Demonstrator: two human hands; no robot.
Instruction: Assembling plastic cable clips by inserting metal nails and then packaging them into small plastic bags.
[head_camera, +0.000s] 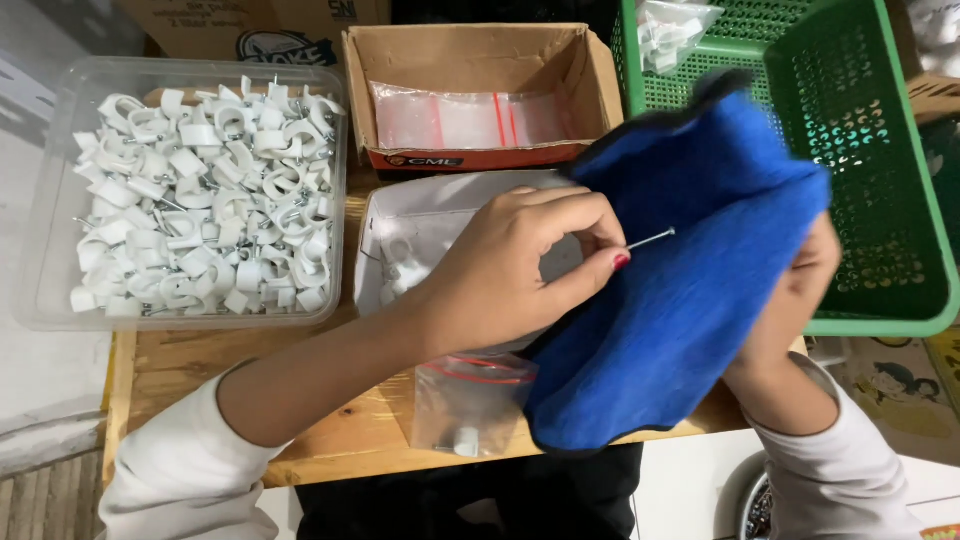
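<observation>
Left hand (520, 265) reaches across, fingertips pinched shut — right hand (800, 290) raised, curled, mostly hidden.

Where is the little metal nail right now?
In the head view, the nail is pinched in the left hand's fingertips, right of centre, lying over the blue cloth held by the right hand.

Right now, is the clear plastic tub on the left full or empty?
Nearly full: the clear tub holds a heap of white cable clips covering most of its floor.
</observation>
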